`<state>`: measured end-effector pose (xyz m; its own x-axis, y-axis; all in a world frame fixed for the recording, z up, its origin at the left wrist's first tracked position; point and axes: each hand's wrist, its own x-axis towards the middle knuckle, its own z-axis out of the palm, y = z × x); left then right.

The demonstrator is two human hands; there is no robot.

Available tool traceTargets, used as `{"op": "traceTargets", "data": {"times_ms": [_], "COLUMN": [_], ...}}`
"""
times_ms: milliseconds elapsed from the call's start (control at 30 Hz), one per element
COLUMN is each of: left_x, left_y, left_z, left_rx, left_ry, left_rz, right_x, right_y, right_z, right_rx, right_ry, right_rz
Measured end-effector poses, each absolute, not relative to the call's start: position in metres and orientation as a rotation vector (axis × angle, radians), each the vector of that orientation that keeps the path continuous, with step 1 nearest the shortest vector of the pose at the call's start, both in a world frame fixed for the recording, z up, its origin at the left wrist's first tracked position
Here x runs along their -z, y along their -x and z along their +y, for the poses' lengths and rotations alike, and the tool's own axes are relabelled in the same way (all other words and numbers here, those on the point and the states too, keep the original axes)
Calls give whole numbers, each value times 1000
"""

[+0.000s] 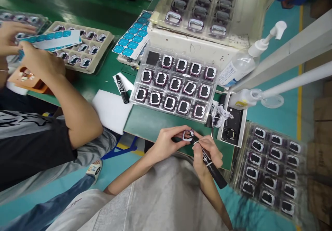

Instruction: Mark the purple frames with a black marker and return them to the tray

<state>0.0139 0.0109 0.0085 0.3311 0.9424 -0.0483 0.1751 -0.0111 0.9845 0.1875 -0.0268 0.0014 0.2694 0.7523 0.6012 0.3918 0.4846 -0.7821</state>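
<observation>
Near the table's front edge, my left hand (167, 141) pinches a small watch-case frame (187, 135) with a white inner rim and a purplish edge. My right hand (209, 152) grips a black marker pen (214, 173) like a writing tool. The pen's tip meets the right side of the frame; whether it touches is too small to tell. Just beyond my hands lies a clear plastic tray (158, 106) whose pockets hold several similar frames, with one pocket at the far left showing only a dark square.
On the left, a co-worker's hands (43, 59) hold a blue sticker strip over a beige tray (110, 40). A second marker (121, 89) lies by white foam (111, 111). At right are a pump bottle (238, 66), a white box (243, 127) and another frame tray (281, 175).
</observation>
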Motion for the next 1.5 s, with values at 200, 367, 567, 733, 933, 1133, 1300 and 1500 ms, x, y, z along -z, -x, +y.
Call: {"op": "traceTargets", "data": {"times_ms": [200, 367, 567, 733, 933, 1133, 1300, 1500], "left_x": [-3, -3, 3, 6, 4, 3, 3, 5], "left_y": [-13, -11, -13, -14, -14, -14, -14, -13], "left_z": [11, 12, 8, 7, 7, 7, 7, 7], "left_rx": [-889, -892, -888, -914, -868, -940, -917, -876], "left_ry": [-1669, -1700, -1702, -1713, -1726, -1765, -1760, -1777], "left_rz": [1120, 1098, 1108, 1081, 1094, 1034, 1054, 1063], "right_x": [0, 3, 2, -4, -6, -3, 2, 2], "right_y": [-186, -187, -187, -185, -185, -184, -185, -186], "right_z": [-26, -27, -26, -23, -21, -22, -23, -23], "right_rx": [-324, -334, -289, -240, -206, -184, -189, -183], "right_ry": [1130, 1107, 1162, 1161, 1163, 1185, 1206, 1213], "right_rz": [-1290, -1280, -1369, -1414, -1451, -1463, -1457, -1453]}}
